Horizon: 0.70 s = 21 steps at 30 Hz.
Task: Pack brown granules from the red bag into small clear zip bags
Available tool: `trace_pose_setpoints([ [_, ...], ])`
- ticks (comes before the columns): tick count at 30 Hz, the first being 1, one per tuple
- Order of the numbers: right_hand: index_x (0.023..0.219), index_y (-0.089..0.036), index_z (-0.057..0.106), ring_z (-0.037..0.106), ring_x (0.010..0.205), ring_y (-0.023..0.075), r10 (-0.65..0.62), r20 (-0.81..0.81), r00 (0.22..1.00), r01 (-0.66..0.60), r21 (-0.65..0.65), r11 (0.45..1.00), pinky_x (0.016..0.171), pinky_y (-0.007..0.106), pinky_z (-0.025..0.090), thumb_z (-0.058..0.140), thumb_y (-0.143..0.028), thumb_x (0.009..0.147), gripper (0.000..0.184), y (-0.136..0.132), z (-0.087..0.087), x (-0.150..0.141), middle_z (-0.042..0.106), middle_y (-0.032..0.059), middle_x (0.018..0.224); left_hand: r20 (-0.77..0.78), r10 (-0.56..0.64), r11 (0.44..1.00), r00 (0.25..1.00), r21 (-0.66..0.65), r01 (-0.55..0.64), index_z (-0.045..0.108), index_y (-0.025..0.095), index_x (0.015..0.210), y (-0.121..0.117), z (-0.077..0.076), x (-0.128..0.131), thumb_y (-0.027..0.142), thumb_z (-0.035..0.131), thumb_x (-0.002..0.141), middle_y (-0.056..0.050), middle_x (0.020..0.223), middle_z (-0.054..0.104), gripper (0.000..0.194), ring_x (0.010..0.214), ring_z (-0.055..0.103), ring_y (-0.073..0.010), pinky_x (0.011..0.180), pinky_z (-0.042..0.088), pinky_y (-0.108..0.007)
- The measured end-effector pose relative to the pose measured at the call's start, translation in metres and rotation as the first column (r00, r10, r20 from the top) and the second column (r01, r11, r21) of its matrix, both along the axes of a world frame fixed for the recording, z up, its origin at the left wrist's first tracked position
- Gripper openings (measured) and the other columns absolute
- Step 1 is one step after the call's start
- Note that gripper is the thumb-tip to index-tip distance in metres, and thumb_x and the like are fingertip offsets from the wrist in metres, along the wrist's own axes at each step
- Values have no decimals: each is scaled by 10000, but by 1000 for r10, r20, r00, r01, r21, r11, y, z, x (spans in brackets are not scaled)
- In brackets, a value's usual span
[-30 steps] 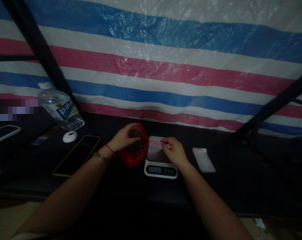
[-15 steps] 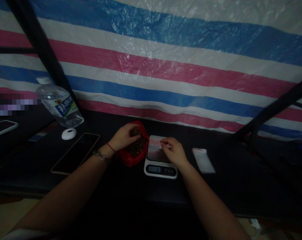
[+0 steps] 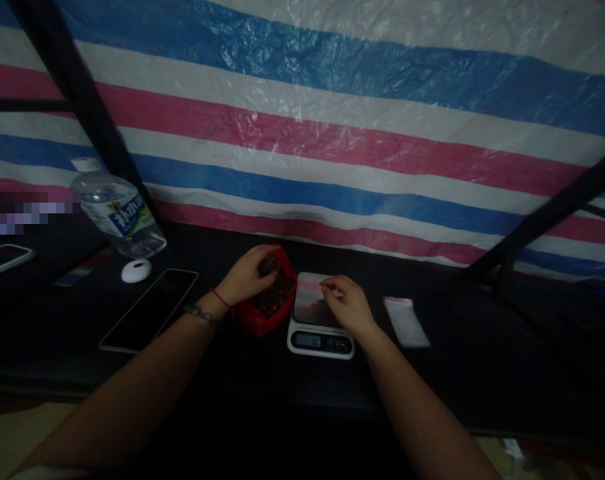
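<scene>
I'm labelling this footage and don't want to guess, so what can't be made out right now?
All in the head view:
Scale display: digits too small and dim.
Right hand: whether it pinches anything, hidden by the hand itself.
Brown pieces: what they are; too small and dark, partly covered by the left hand.
White-edged phone: rest cut off by the left edge.

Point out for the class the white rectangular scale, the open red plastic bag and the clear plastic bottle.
White rectangular scale (image 3: 314,316): head view, on its weighing plate.
Open red plastic bag (image 3: 261,325): head view, on its near wall.
Clear plastic bottle (image 3: 125,217): head view, on its label.
</scene>
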State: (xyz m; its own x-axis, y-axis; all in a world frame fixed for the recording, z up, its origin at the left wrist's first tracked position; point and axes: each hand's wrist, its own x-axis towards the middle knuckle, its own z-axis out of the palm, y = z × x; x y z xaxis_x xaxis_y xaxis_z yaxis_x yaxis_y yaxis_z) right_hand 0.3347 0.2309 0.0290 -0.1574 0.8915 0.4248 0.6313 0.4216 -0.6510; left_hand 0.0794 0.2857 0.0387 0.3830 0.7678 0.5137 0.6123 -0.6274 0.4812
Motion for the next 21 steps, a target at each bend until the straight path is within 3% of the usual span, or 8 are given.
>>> trace_pose_setpoints([
  [4, 877, -203, 683, 625, 854, 184, 10, 6, 1000, -10, 5, 1000, 771, 314, 484, 543, -181, 818, 153, 0, 1, 0, 686, 52, 877, -27, -15, 999, 1000, 44, 16, 461, 143, 1281, 1, 0, -1, 253, 574, 768, -118, 1297, 509, 537, 1204, 486, -252, 1059, 388, -418],
  [14, 888, -198, 681, 620, 869, 187, 16, 14, 1000, -16, -3, 1000, 785, 321, 486, 541, -192, 822, 155, 0, -1, 0, 686, 52, 881, -60, -50, 999, 997, -5, 49, 509, 156, 1220, 0, 2, -1, 277, 641, 743, -105, 1223, 549, 510, 1153, 518, -242, 1015, 429, -395],
  [21, 882, -204, 678, 620, 863, 187, 7, 21, 1000, -7, 1, 1000, 794, 333, 486, 542, -195, 820, 150, 0, -1, -1, 682, 51, 880, -36, -74, 997, 997, 21, 75, 484, 149, 1256, -4, 3, 1, 268, 603, 766, -114, 1265, 543, 519, 1174, 519, -243, 1027, 420, -404],
])
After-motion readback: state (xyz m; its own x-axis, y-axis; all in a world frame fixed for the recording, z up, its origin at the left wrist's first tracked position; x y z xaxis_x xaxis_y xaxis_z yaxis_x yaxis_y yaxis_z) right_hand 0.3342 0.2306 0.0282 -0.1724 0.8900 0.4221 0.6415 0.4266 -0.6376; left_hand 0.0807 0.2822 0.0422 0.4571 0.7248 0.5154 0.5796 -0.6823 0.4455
